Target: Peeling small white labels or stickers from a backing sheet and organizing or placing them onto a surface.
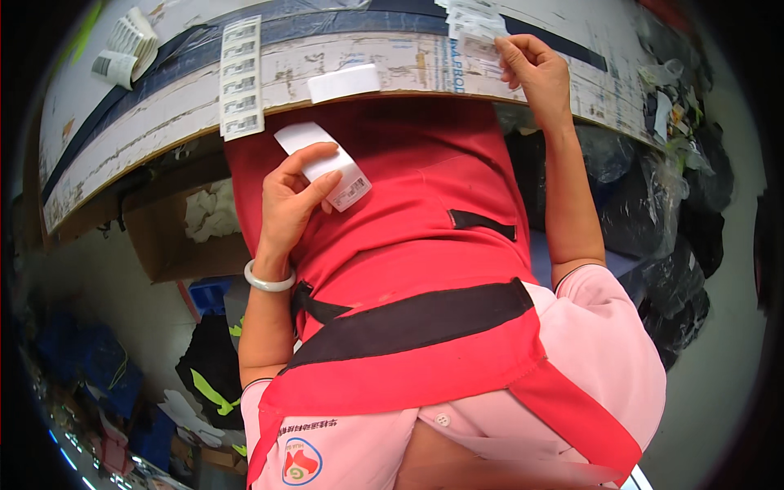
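Observation:
My left hand (296, 196) is closed around a short white strip of stickers (349, 181), held over the red apron on my lap. Black print shows at the strip's lower end. At the table's far right, my right hand (539, 77) has thumb and fingers pinched together. Its fingertips meet the edge of a loose pile of white printed labels (476, 24); what lies between them is too small to make out. Between the hands, a blank white strip (345, 83) lies near the table edge. Left of it, a longer strip of printed labels (242, 77) hangs slightly over that edge.
A curled bundle of printed labels (129, 45) lies at the table's far left. The worn white tabletop (180, 106) carries a dark band. Below left stands a cardboard box (159, 237) with crumpled paper. Clear and black plastic bags (645, 204) crowd the right side.

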Demonstrator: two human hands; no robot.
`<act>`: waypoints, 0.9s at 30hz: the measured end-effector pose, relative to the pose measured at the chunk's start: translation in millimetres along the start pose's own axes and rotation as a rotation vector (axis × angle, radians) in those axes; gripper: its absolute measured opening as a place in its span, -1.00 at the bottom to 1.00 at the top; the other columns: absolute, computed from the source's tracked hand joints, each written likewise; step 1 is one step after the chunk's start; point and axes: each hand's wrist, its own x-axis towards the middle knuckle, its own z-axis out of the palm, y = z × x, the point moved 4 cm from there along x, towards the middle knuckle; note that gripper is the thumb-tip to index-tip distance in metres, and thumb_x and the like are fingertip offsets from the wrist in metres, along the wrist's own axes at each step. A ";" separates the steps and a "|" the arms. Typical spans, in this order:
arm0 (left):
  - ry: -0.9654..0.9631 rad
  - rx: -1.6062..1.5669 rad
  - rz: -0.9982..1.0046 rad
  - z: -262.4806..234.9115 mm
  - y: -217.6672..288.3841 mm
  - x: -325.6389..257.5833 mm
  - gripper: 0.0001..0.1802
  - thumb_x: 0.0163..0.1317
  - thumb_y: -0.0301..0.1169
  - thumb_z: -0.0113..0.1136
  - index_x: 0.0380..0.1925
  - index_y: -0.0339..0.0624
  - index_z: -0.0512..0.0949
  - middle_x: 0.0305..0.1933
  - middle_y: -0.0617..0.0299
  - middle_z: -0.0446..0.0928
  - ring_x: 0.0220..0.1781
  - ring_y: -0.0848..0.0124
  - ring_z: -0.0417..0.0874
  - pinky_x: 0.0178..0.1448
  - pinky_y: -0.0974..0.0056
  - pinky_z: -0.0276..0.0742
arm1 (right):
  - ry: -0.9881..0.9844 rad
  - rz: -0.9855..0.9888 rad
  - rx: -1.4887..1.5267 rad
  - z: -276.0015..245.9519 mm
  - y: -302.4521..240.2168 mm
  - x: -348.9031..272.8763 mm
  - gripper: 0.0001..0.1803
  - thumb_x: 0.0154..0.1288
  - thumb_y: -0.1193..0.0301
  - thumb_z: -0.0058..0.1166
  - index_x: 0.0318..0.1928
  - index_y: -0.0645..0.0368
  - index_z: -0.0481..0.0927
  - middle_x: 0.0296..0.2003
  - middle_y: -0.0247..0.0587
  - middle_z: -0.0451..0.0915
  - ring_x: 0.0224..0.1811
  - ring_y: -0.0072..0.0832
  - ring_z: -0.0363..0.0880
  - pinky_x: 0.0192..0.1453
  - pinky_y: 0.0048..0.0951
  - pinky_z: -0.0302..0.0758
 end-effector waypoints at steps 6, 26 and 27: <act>0.020 -0.007 -0.031 1.8 -5.2 0.8 -0.72 0.30 -0.48 0.17 -0.01 -0.33 0.57 -0.20 0.17 0.61 -0.41 0.58 0.58 -0.47 0.51 0.49 | 0.075 0.076 -0.614 -19.2 30.6 2.0 -0.68 0.09 0.17 0.32 -0.29 0.14 0.64 -0.55 -0.30 0.58 -0.48 -0.46 0.55 -0.35 -0.38 0.47; 0.020 0.021 -0.017 -5.0 -9.8 3.9 -0.77 0.22 -0.47 0.29 -0.17 -0.39 0.64 -0.39 0.26 0.62 -0.46 0.59 0.57 -0.38 0.47 0.51 | -0.624 0.200 0.296 150.9 -34.3 -89.7 -0.83 0.29 0.39 0.18 -0.26 0.27 0.62 -0.43 -0.37 0.58 -0.41 -0.70 0.50 -0.35 -0.65 0.45; 0.018 0.029 -0.021 -4.4 -11.0 3.6 -0.78 0.22 -0.47 0.28 -0.18 -0.39 0.64 -0.39 0.25 0.62 -0.46 0.60 0.56 -0.39 0.48 0.51 | -0.610 0.045 0.230 149.5 -34.9 -86.4 -0.83 0.28 0.40 0.18 -0.25 0.27 0.62 -0.40 -0.36 0.59 -0.38 -0.68 0.51 -0.30 -0.64 0.46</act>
